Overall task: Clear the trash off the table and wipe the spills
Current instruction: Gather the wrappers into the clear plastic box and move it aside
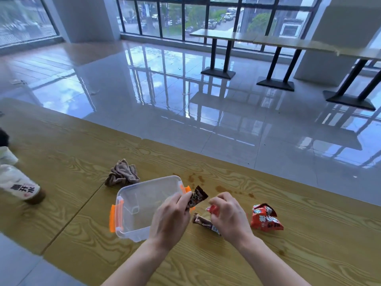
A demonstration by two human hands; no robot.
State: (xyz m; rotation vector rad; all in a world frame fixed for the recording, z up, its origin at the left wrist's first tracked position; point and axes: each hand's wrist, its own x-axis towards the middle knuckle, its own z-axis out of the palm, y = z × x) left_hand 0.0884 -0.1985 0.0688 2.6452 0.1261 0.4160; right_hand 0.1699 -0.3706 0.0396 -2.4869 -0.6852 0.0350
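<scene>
**Hands holding wrappers beside a clear container**

The left hand (173, 213) pinches a dark brown wrapper (198, 196) over the right rim of the open-topped, orange-clipped container (144, 182). The right hand (228, 215), fingers curled, grips a small red wrapper (213, 209) just right of the container. A second brown wrapper (203, 220) and a crumpled red packet (266, 220) lie farther right. Brown spills (195, 178) stain the table (309, 254) past the container's far right corner. A bunched cloth (122, 172) sits just behind the container, and a bottle (18, 182) lies well to its left.
</scene>
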